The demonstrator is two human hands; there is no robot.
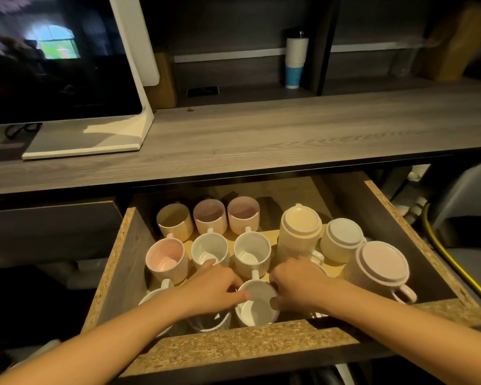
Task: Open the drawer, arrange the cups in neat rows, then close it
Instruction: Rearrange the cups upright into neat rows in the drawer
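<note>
The drawer stands pulled out below the countertop, full of ribbed cups. Upright cups fill its left part in rows: three at the back, then a pink one and two white ones. Three cups stand upside down on the right, among them a tall cream one and a pink one. At the front a white cup stands upright between both hands. My left hand pinches its left rim. My right hand grips its right rim. My left arm hides part of two more front cups.
A grey wooden countertop runs above the drawer, with a white-framed screen at the left and a white and blue tumbler on the shelf behind. A yellow hose hangs right of the drawer. The drawer's chipboard front edge lies under my forearms.
</note>
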